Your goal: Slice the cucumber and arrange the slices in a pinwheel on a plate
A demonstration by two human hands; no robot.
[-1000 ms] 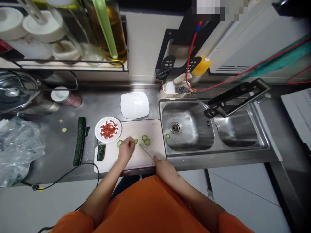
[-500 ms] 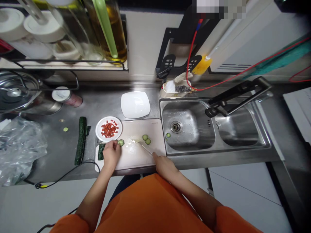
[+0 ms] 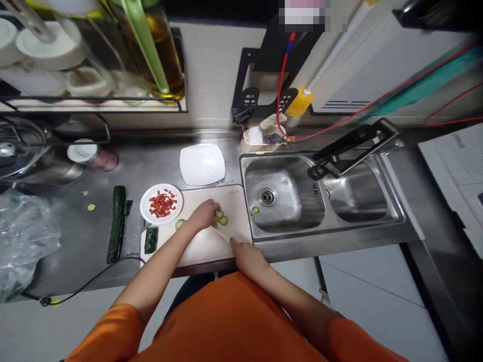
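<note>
Slices (image 3: pixel 221 217) of cucumber lie on the board (image 3: pixel 196 246) under the left hand's (image 3: pixel 204 215) fingertips, while the right hand (image 3: pixel 245 256) grips a knife (image 3: pixel 222 234) just near of them.

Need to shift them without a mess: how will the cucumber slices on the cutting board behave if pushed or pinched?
The cucumber slices look thin, flat and freshly cut, so probably light and slippery. Lying flat on the cutting board, they should slide rather than roll. The left hand rests against them; a pinch may bend or snap one.
</note>
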